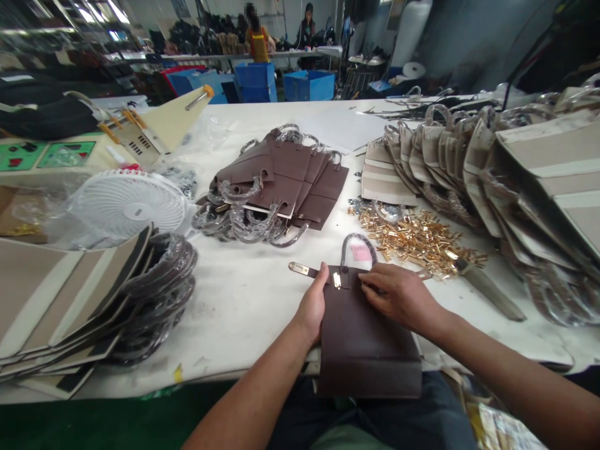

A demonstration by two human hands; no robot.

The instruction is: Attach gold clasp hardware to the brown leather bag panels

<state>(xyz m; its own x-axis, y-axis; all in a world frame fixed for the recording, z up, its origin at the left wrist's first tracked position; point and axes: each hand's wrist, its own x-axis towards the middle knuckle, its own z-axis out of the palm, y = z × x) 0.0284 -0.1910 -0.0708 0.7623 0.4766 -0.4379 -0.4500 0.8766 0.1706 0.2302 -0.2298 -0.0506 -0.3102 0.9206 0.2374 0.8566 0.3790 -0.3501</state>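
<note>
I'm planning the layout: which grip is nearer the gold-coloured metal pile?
Right. The right grip, on the brown bag, is just on the near side of the gold-coloured metal pile; the left grip is farther, at the bag's left edge.

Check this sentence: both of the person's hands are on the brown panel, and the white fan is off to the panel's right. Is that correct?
Not quite: the white fan is to the left of the brown panel, not the right, as the head view shows. The left hand and right hand are both on the panel.
</note>
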